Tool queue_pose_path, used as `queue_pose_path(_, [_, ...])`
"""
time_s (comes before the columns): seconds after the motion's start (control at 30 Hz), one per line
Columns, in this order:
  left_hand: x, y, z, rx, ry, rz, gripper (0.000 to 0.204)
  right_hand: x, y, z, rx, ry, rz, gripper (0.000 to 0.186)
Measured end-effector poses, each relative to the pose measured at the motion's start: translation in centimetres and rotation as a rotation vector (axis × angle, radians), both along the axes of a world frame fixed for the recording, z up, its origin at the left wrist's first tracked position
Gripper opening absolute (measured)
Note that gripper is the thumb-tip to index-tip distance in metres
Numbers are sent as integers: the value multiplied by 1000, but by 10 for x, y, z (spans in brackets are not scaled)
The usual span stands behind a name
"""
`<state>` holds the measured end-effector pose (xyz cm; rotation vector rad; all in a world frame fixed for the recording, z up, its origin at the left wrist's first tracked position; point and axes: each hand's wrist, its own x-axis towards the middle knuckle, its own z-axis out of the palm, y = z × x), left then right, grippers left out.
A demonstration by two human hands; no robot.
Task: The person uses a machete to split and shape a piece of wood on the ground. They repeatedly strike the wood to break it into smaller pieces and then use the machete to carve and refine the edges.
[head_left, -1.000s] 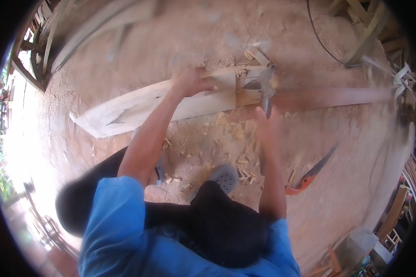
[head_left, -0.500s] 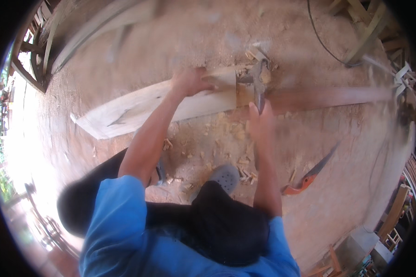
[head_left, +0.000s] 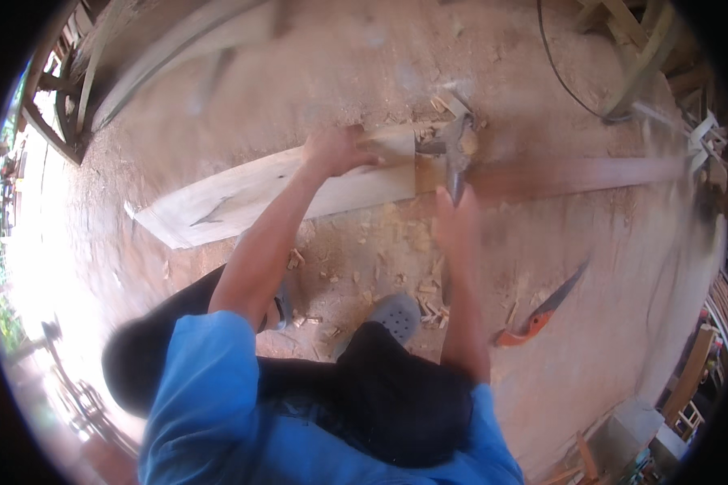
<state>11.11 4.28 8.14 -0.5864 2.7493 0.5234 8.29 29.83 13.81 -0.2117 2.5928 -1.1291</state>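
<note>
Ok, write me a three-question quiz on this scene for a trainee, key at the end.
1. True or false: the left hand is touching the pale wooden board.

2. Multiple choice: what does the right hand hold?
A) A paintbrush
B) An adze-like tool
C) A tape measure

3. Fill in the blank: seen from the person's own side, the orange-handled saw lies on the floor to the ____ of the right forearm.

Key: 1. True. 2. B. 3. Right.
</note>
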Motion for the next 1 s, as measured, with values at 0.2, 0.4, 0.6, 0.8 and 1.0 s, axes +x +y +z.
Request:
queue_pose_path(0.2, [2, 1, -3, 57, -82, 27, 78, -13, 23, 53, -330, 255, -256, 42])
queue_pose_path(0.4, [4, 5, 1, 32, -79, 35, 77, -10, 6, 35, 166, 155, 67, 37])
queue_pose_path(0.6, [7, 4, -6, 60, 10, 64, 86, -12, 18, 36, 28, 170, -82, 36])
queue_pose_path(0.8, [5, 3, -6, 16, 5, 16, 78, -21, 30, 55, -115, 342, -172, 46])
queue_pose_path(1.0, [6, 7, 4, -17, -21, 19, 76, -10, 17, -4, 69, 39, 49, 45])
